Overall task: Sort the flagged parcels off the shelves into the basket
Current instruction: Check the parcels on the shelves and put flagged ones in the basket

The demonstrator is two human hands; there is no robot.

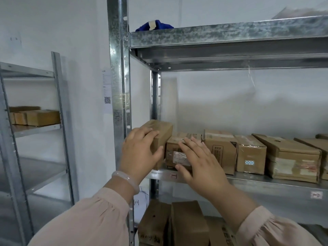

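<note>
A row of brown cardboard parcels stands on the middle metal shelf. My left hand grips the leftmost parcel, fingers over its top and thumb on its front, and the parcel is tilted at the shelf's left end. My right hand lies with straight fingers against the front of the second parcel, which carries a shiny label. Farther right, one parcel has a small blue dotted sticker on its front. No basket is in view.
A galvanised upright post stands just left of my hands. More cardboard boxes sit on the shelf below. A blue cloth lies on the top shelf. A second rack with boxes stands at the left.
</note>
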